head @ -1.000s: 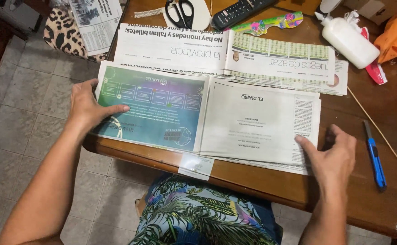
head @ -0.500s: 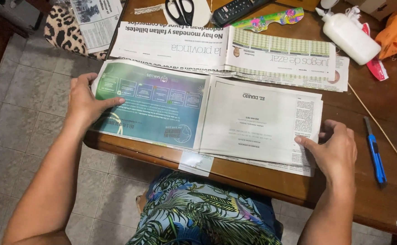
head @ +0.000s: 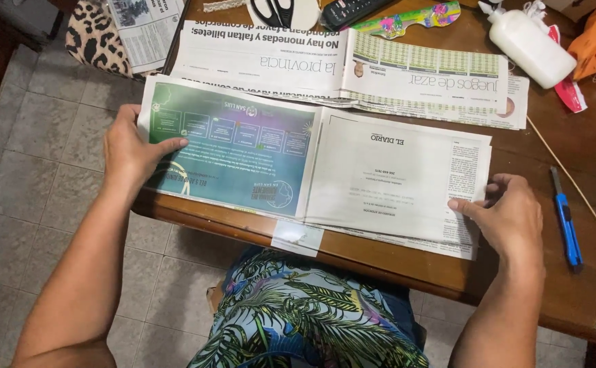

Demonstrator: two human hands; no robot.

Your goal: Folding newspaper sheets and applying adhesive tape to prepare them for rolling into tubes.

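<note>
An open newspaper (head: 352, 174) lies on the wooden table (head: 584, 177) in front of me, its left page teal and green, its right page mostly white. My left hand (head: 131, 150) grips the left edge of the teal page, thumb on top. My right hand (head: 509, 215) holds the right edge of the white page, thumb pressing the paper and fingers curled around the margin. A second newspaper (head: 352, 65) lies unfolded just behind the first one.
A blue utility knife (head: 566, 218) and a thin wooden stick (head: 570, 180) lie right of my right hand. A white glue bottle (head: 529, 44), scissors (head: 274, 10), a remote (head: 352, 10) and a colourful mask (head: 407, 19) sit at the back. Tiled floor (head: 32, 184) lies left.
My right hand has moved from the table onto the right edge of the white page and taken hold of it. My left hand has stayed on the left edge.
</note>
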